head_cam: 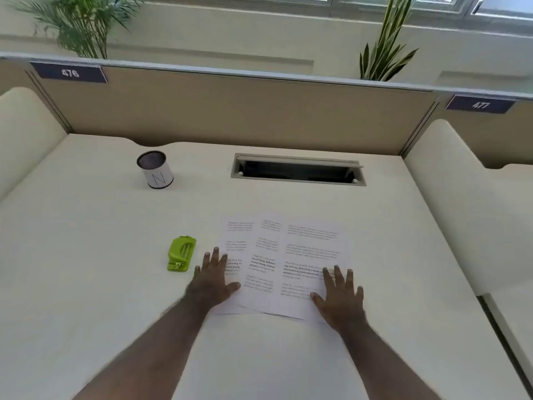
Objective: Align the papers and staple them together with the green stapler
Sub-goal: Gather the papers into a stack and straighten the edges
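**Both hands lying flat on the fanned papers**

The papers [284, 264] are lying on the cream counter [86, 284], overlapped and slightly skewed, their long axis running away from the person. The left hand [213, 280] is pressing on their left edge, its grip spread flat. The right hand [340, 297] is resting on the near right corner, fingers likewise splayed. The green stapler [181, 253] is sitting just left of the left hand, its long axis pointing away, untouched.

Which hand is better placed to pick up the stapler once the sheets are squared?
Left. The left hand lies flat on the papers beside the green stapler; the right hand is across the sheets.
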The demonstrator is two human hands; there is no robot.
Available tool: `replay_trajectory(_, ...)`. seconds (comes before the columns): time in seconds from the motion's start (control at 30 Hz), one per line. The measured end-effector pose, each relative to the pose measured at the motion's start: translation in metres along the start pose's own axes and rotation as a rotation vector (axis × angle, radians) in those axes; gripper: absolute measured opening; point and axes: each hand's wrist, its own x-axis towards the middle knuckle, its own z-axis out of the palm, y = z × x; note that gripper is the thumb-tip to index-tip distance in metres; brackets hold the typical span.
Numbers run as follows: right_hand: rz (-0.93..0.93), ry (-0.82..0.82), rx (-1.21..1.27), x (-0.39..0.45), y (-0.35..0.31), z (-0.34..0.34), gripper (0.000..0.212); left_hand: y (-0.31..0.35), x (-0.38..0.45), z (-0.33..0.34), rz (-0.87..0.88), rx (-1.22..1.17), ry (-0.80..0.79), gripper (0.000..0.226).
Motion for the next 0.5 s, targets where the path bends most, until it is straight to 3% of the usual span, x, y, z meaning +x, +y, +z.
replay_trajectory(0.2,0.065,-0.127,0.087,-0.0054,0.0046,0.0033,0.082,-0.0011,-0.0013,-0.0002,-0.093,0.029,-0.103,0.111)
replay_trajectory(0.5,0.061,-0.138,0.125,-0.006,0.0043,0.0004,0.082,0.0019,-0.0018,0.0054,-0.157,0.169,-0.049,0.106)
